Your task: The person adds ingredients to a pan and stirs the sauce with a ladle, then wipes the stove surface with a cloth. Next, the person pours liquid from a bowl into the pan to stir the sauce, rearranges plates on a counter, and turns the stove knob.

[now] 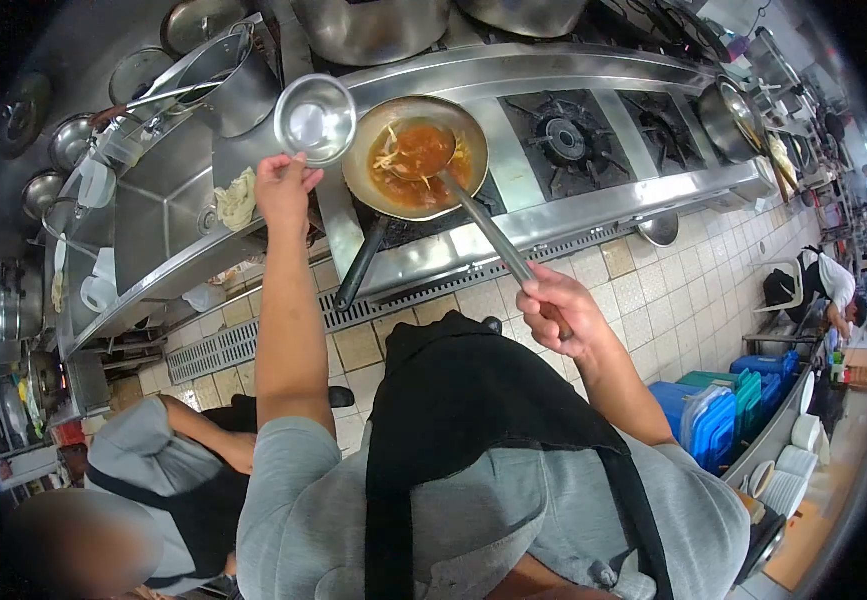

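Observation:
My left hand pinches the rim of a small steel bowl, which is tilted beside the pan's left edge and shows a shiny inside. A frying pan sits on the stove, its black handle pointing down toward me. Reddish-brown sauce with pale strips lies in the pan. My right hand is wrapped round the long metal handle of a ladle, and the ladle's bowl rests in the sauce.
Burners lie right of the pan, large pots behind it. A sink, a cloth and a deep pot are at left. One person stands lower left, another far right.

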Tool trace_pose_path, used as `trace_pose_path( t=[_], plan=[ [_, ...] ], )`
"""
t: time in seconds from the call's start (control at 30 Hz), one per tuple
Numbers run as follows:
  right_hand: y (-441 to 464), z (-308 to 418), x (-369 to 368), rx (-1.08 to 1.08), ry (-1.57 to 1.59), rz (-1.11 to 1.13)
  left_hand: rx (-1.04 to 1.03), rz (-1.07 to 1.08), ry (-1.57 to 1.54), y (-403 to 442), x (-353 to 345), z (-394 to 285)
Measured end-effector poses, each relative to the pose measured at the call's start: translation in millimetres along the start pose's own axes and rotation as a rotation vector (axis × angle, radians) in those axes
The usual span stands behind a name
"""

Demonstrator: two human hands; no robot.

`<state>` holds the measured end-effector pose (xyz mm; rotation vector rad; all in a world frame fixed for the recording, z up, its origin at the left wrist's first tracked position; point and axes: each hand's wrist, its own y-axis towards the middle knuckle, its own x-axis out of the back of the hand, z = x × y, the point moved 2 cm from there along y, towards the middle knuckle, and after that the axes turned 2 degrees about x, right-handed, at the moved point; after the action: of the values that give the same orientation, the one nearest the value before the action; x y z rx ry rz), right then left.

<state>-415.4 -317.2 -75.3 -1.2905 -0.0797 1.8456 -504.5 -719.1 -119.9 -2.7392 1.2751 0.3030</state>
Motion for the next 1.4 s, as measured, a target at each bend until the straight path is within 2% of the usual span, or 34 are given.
trace_pose_path(
  t=[0.07, 0.13, 0.43, 0.5, 0.6, 0.8, 0.87, 0.93, 1.03, 1.07, 1.13, 1.2, 1.27, 1.33, 1.4],
  plan=[
    [-6.5, -1.7, -4.3, 0.094, -0.277, -0.048, 0.016, -0.052, -0.034, -0.3, 16.9, 1.4],
    [-11.5, -1.0, -1.7, 0.097, -0.282, -0.049, 0.021, -0.066, -0.05, 2.5, 38.2, 8.2],
    [-34.4, -0.5, 0.0, 0.235, -0.733, -0.198, 0.151, -0.324, -0.231, 10.3, 117.7, 48.7],
    [-25.7, -5.4, 7.5, 0.44, -0.877, -0.265, 0.214, -0.372, -0.282, 18.0, 134.3, 65.0],
    [-19.2, -0.3, -0.1, 0.437, -0.977, -0.334, 0.258, -0.375, -0.365, 21.6, 143.5, 82.6],
    [-4.6, -8.2, -4.7, 0.34, -0.965, -0.337, 0.329, -0.46, -0.426, 44.5, 143.8, 101.0],
    [-2.0, -13.7, -13.4, 0.201, -0.87, -0.348, 0.344, -0.362, -0.452, 58.2, 142.6, 109.7],
    [5.2, -19.3, -14.3, 0.156, -0.796, -0.34, 0.353, -0.281, -0.356, 69.3, 143.3, 112.1],
    [12.8, -27.3, -23.7, 0.032, -0.192, -0.169, 0.401, -0.209, -0.331, 77.8, 139.3, 110.8],
    [13.6, -26.9, -26.0, 0.037, -0.19, -0.178, 0.432, -0.194, -0.322, 79.7, 138.6, 108.2],
    [14.7, -29.0, -34.7, -0.015, 0.086, -0.079, 0.466, -0.174, -0.316, 84.2, 143.0, 110.5],
    [13.3, -33.2, -41.1, 0.006, 0.072, -0.101, 0.434, -0.158, -0.362, 84.7, 145.1, 109.6],
    [9.2, -36.2, -49.6, 0.107, -0.183, -0.181, 0.398, -0.182, -0.341, 79.5, 145.8, 107.4],
    [5.4, -38.4, -52.0, 0.152, -0.294, -0.213, 0.361, -0.211, -0.32, 68.2, 151.8, 103.4],
    [0.1, -39.1, -51.2, 0.193, -0.409, -0.241, 0.298, -0.124, -0.335, 51.6, 158.8, 98.6]
  ],
)
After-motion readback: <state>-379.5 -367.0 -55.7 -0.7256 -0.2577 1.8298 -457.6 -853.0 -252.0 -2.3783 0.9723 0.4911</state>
